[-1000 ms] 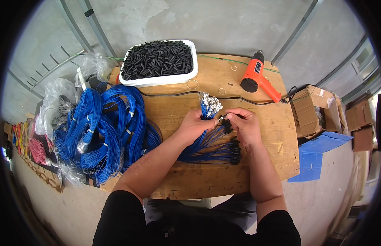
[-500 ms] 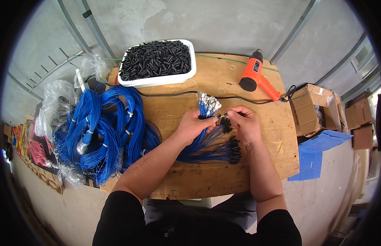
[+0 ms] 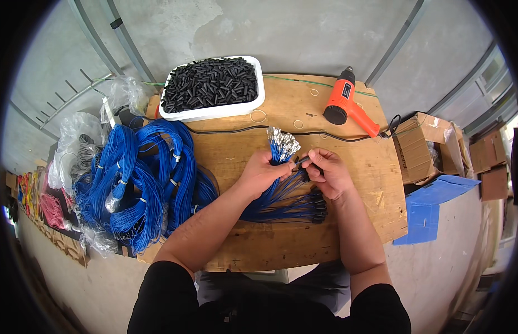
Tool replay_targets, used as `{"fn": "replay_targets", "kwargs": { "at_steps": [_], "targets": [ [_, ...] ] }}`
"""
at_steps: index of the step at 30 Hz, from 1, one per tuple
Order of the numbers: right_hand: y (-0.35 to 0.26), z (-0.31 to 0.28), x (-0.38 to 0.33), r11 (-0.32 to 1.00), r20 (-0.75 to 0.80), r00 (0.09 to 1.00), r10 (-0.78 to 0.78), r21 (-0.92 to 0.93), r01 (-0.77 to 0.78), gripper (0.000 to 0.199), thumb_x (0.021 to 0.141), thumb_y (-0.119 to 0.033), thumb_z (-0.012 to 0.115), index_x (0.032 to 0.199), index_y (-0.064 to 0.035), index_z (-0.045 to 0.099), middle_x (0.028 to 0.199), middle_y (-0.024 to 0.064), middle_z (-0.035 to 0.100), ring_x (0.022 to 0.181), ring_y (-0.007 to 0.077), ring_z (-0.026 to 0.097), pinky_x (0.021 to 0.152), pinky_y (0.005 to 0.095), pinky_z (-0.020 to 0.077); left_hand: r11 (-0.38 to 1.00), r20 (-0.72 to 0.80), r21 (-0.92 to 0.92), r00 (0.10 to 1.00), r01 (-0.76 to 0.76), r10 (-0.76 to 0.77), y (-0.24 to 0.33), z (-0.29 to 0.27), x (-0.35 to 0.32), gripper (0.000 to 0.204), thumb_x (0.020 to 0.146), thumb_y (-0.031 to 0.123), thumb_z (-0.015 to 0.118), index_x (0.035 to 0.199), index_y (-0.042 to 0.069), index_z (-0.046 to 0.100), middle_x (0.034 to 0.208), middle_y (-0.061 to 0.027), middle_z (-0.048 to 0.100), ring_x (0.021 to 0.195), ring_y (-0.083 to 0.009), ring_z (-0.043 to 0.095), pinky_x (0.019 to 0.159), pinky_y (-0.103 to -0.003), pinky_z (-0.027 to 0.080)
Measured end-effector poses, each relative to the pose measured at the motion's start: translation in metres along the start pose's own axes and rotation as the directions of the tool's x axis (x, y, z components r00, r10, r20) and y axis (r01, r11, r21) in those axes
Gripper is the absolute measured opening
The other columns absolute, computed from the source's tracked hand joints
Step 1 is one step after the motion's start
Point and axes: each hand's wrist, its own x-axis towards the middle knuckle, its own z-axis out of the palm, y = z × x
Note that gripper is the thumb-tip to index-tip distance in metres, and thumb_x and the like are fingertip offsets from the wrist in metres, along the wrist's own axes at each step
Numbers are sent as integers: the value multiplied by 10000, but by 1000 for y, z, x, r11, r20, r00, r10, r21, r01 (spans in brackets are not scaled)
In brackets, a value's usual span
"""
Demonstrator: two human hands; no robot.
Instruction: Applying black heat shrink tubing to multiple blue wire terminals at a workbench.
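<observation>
My left hand [image 3: 260,173] is closed around a bundle of blue wires [image 3: 263,203]. Bright metal terminals [image 3: 283,143] fan out above its fingers. Close beside it on the right, my right hand [image 3: 332,175] pinches a short black sleeve [image 3: 305,159] between thumb and forefinger, at the left hand's fingertips. Whether a wire end sits inside that sleeve is too small to tell. Other wires of the bundle spread rightward over the wooden table [image 3: 292,239] and end in black sleeves [image 3: 319,209], partly beneath my right hand.
A white tub [image 3: 214,113] heaped with black sleeves stands at the back. Large coils of blue wire [image 3: 150,172] lie at left. An orange heat gun [image 3: 342,100] rests at back right, its black cord crossing the table. Rubber bands lie about; a cardboard box [image 3: 423,147] stands right.
My right hand's fingers have curled and shifted slightly down around the black sleeve, which now shows more clearly at the fingertips. The left hand keeps its hold on the bundle.
</observation>
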Motion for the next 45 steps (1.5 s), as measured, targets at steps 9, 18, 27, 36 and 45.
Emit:
{"fn": "replay_targets", "kwargs": {
  "at_steps": [9, 18, 27, 36, 45],
  "targets": [
    [0, 1, -2, 999, 0, 999, -33, -25, 33, 178, 959, -168, 651, 991, 7, 635, 805, 66, 664, 539, 43, 405, 454, 171, 279, 1000, -8, -13, 1000, 13, -13, -5, 2, 3, 98, 874, 72, 700, 877, -18, 660, 732, -20, 620, 636, -75, 538, 581, -239, 424],
    [-5, -4, -2, 997, -36, 997, -72, 5, 73, 226, 945, -219, 667, 974, 5, 653, 798, 72, 661, 536, 51, 424, 438, 179, 274, 1000, 35, -13, 999, 23, -23, 2, 0, -1, 92, 889, 39, 676, 936, -34, 645, 783, -59, 629, 691, -122, 565, 658, -265, 453],
    [-12, 2, -8, 1000, 43, 999, -9, -24, 10, 127, 921, -114, 656, 969, 4, 659, 809, 87, 694, 515, 40, 417, 421, 180, 260, 999, 14, -39, 999, 31, -31, -4, -1, 2, 99, 907, 59, 674, 957, -15, 633, 806, -53, 633, 713, -120, 567, 670, -261, 457],
    [-10, -2, -8, 1000, 53, 999, 13, 1, -13, 138, 900, -117, 699, 980, -9, 669, 830, 97, 712, 528, 35, 441, 455, 172, 296, 998, 27, -54, 999, 36, -35, -6, -1, 2, 147, 887, 67, 706, 986, -31, 658, 838, -60, 667, 716, -109, 588, 663, -251, 479],
    [-9, -5, -6, 978, -65, 976, -206, -43, 203, 118, 892, -118, 716, 947, -24, 672, 700, -24, 588, 523, 31, 411, 471, 197, 265, 981, -29, 195, 999, -11, 17, -7, 0, 2, 136, 916, 136, 698, 948, 3, 690, 782, 16, 644, 694, -51, 550, 625, -231, 446]
  ]
}}
